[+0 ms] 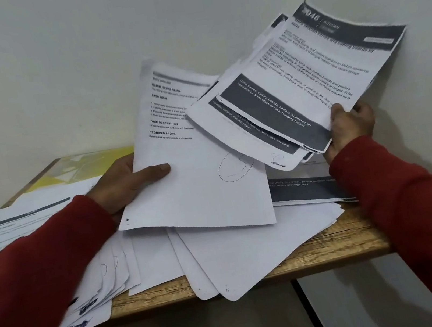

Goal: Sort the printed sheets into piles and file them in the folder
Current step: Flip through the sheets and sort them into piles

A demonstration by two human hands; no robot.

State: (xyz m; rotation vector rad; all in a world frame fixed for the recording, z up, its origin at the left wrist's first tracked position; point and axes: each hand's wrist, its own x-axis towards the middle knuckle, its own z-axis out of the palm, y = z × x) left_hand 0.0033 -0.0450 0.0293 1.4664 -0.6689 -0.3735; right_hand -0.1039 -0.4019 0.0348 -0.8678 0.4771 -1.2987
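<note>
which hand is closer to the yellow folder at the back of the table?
Left. The left hand, holding a single sheet, sits just in front of the yellow folder. The right hand holds a fanned stack far across by the wall.

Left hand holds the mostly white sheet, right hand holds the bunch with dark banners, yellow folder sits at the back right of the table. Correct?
Not quite. The head view shows the yellow folder at the back left of the table, not the back right. The rest holds: the left hand holds the mostly white sheet, the right hand holds the bunch with dark banners.
</note>
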